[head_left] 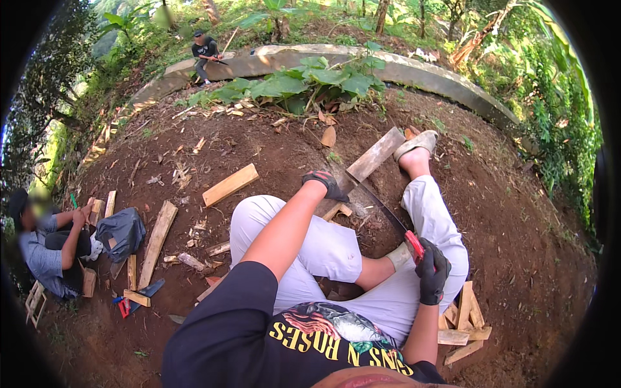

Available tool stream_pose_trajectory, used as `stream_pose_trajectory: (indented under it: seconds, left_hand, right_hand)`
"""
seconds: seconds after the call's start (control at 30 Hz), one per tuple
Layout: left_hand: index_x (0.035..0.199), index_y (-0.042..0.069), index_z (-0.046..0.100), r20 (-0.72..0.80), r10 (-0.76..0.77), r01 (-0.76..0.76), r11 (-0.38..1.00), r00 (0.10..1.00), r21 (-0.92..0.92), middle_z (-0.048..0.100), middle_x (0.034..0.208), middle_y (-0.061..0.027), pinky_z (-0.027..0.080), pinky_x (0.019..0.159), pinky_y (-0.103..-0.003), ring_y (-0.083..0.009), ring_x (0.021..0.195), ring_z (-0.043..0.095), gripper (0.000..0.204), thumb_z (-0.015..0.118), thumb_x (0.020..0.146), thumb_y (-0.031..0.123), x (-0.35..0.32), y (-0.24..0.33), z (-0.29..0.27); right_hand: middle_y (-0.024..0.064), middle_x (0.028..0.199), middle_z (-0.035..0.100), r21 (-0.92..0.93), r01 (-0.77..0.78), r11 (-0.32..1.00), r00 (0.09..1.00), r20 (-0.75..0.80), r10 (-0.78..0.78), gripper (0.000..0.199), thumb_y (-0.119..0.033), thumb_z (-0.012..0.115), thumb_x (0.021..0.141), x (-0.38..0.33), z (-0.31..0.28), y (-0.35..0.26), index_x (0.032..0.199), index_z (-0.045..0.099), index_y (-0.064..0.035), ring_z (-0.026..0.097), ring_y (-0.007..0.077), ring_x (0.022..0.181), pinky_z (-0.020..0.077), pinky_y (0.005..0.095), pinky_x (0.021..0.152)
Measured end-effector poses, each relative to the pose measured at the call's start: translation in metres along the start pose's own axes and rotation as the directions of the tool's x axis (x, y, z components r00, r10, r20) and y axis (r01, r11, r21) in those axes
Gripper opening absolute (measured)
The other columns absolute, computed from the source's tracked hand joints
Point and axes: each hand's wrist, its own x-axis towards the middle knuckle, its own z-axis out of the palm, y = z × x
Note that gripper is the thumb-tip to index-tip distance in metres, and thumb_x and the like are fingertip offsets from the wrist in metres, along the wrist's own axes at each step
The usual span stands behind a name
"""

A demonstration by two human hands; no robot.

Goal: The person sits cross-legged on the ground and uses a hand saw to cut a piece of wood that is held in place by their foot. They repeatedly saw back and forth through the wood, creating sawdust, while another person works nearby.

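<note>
Red-handled saw (396,220) was clamped in fingers of the right hand (432,271); left hand (326,185), farther away, lay on the board (376,154), finger spread unclear.

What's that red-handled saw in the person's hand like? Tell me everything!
The saw has a bright red handle and a long, narrow, dark blade that looks like metal. The dark-gloved right hand grips the handle; the blade slants forward and left to the wooden board. Its teeth are too small to see.
</note>
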Motion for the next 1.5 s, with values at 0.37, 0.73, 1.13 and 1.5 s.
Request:
stream_pose_trajectory:
  seconds: [0.37,0.73,1.13,1.5]
  left_hand:
    - [0.137,0.0,0.069,-0.54,-0.265,0.014,0.906,0.799,-0.423,0.069,0.138,-0.0307,0.052,0.111,-0.052,-0.0439,0.131,0.067,0.085,0.07,0.09,0.071,-0.126,-0.045,0.023]
    - [0.145,0.016,0.07,-0.197,-0.004,0.013,0.999,0.98,0.047,0.069,0.146,-0.0163,0.051,0.114,-0.044,-0.0315,0.135,0.067,0.051,0.063,0.103,0.044,-0.207,-0.289,0.267]
    - [0.163,0.01,0.051,-0.352,0.252,-0.197,0.963,0.901,0.186,0.053,0.167,-0.0126,0.041,0.125,-0.041,-0.0301,0.153,0.05,0.064,0.055,0.108,0.042,-0.205,-0.283,0.365]
    - [0.156,0.011,0.059,-0.225,0.082,-0.094,0.995,0.971,-0.04,0.059,0.16,-0.0155,0.044,0.121,-0.042,-0.0314,0.149,0.055,0.06,0.057,0.106,0.044,-0.214,-0.191,0.313]
  right_hand:
    - [0.0141,0.11,0.084,0.065,0.135,0.989,0.99,-0.055,-0.131,0.032,-0.019,0.058,0.11,0.002,0.0,0.02,0.124,0.081,-0.0024,0.079,0.0226,0.101,0.0584,0.0373,0.094]
    - [0.0141,0.116,0.083,0.086,0.166,0.982,0.986,-0.016,-0.165,0.03,-0.019,0.059,0.109,0.009,0.0,0.017,0.123,0.082,-0.0048,0.08,0.0265,0.106,0.0584,0.0386,0.097]
    - [0.0174,0.12,0.08,0.067,0.209,0.976,0.977,0.019,-0.211,0.039,-0.036,0.06,0.107,0.01,0.0,0.017,0.126,0.081,-0.0093,0.077,0.0357,0.111,0.0572,0.0433,0.099]
    - [0.0172,0.116,0.08,-0.035,0.28,0.959,0.96,0.024,-0.279,0.038,-0.038,0.065,0.104,0.016,0.017,0.02,0.123,0.081,-0.0101,0.077,0.0369,0.106,0.0584,0.0473,0.094]
